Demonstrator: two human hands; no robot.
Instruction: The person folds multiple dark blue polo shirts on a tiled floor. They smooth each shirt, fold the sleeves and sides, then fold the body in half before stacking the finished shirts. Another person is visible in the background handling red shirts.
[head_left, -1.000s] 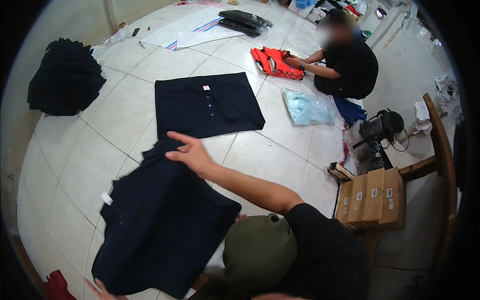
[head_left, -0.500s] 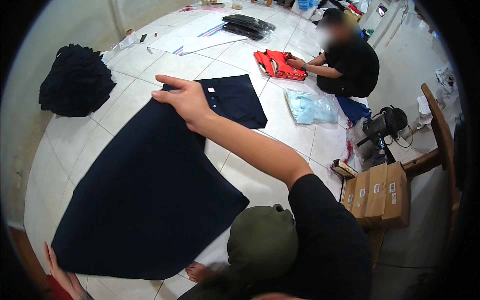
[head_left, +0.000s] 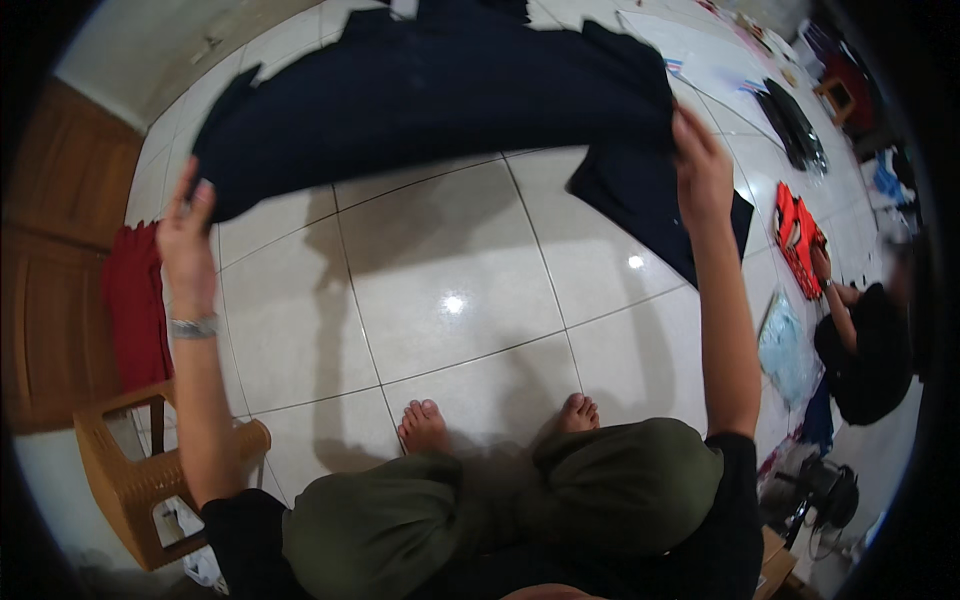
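Note:
A dark navy shirt (head_left: 440, 105) is stretched out in the air between my two hands, slightly blurred. Its nearer edge sags across the view, and sleeve-like parts stick out at the far side. My left hand (head_left: 188, 235) grips one corner, thumb and fingers closed on the cloth. At the opposite corner, my right hand (head_left: 704, 170) is closed on the edge, its fingertips partly hidden by the fabric. On the tiles below my right hand lies a folded navy shirt (head_left: 635, 205), partly covered by the raised one and my forearm.
A brown plastic stool (head_left: 125, 480) and dark red cloth (head_left: 138, 300) stand at the left by a wooden door (head_left: 60, 190). At right, a crouching person (head_left: 868, 350) handles orange-red garments (head_left: 795, 240) near a light blue packet (head_left: 785, 345). Black wrapped packets (head_left: 793, 125) lie beyond.
The shirt has gone from hanging slanted at the left to being spread level across the far side. My right hand has moved right, my left hand up; the view has turned left.

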